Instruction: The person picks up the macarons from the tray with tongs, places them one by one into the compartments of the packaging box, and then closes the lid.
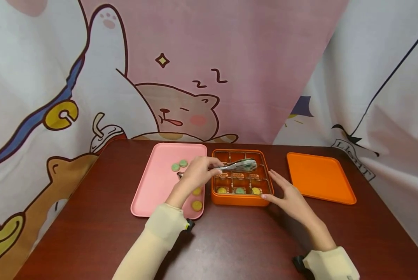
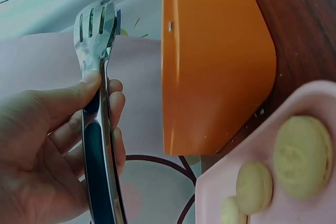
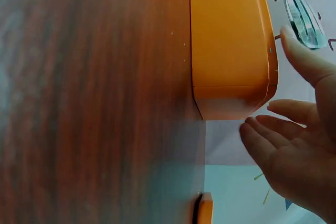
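My left hand [image 1: 199, 172] grips metal tongs [image 1: 242, 165] with dark handle insets, holding them over the orange box [image 1: 243, 200]. Green shows through the slots of the tong tips; I cannot tell clearly what lies between them. The box has a clear divided insert, its front row holding a yellow macaron [image 1: 222, 190], a green macaron [image 1: 240, 191] and another yellow one [image 1: 256, 191]. Beside the box's right side is my right hand [image 1: 292, 200], fingers extended and thumb near the front right corner. It holds nothing; contact with the box is unclear.
Left of the box lies a pink tray [image 1: 153, 194], partly covered by the left forearm. It bears green macarons [image 1: 179, 165] at the back and yellow macarons [image 1: 196, 205] along the right. A flat orange lid [image 1: 320, 179] lies at the right on the dark wooden table [image 1: 236, 245].
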### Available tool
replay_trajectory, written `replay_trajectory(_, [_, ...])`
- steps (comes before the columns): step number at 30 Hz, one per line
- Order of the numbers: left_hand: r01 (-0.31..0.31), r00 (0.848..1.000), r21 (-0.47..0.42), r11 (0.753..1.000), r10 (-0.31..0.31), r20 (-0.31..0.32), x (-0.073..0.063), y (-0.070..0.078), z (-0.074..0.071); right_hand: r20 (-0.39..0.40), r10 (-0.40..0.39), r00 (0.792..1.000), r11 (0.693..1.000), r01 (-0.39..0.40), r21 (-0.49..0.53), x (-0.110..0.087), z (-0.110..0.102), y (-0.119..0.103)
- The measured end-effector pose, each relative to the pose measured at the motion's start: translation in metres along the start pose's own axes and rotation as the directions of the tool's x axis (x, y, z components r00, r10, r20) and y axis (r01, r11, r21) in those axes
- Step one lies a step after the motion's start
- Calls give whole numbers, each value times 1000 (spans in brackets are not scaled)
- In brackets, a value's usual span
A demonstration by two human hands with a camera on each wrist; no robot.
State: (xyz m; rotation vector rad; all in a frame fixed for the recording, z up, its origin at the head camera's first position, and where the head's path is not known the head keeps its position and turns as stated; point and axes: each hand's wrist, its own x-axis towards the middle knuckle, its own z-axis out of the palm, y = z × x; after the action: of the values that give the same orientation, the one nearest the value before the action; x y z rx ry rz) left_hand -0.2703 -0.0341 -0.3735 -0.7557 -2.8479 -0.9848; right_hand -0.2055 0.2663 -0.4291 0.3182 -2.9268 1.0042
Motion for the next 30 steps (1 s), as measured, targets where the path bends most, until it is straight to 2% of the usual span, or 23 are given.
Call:
replay_trajectory(3, [1, 1000, 3, 1000, -1, 8, 4, 4, 3, -8, -18, 1000, 1000, 18, -4, -1, 0, 1])
replay_trajectory(10, [9, 999, 32, 999, -10, 43, 12, 9, 13, 10, -4, 1000, 1000, 4, -16, -1, 1, 0])
replay_trajectory(23, [13, 999, 103, 995, -18, 48, 25, 15, 24, 19, -5, 1000, 1000, 5, -24, 1, 1, -2])
replay_trajectory(30, [26, 998, 98, 995, -31, 53, 29, 15, 28, 15, -4, 1000, 1000, 4, -20, 0, 1, -4])
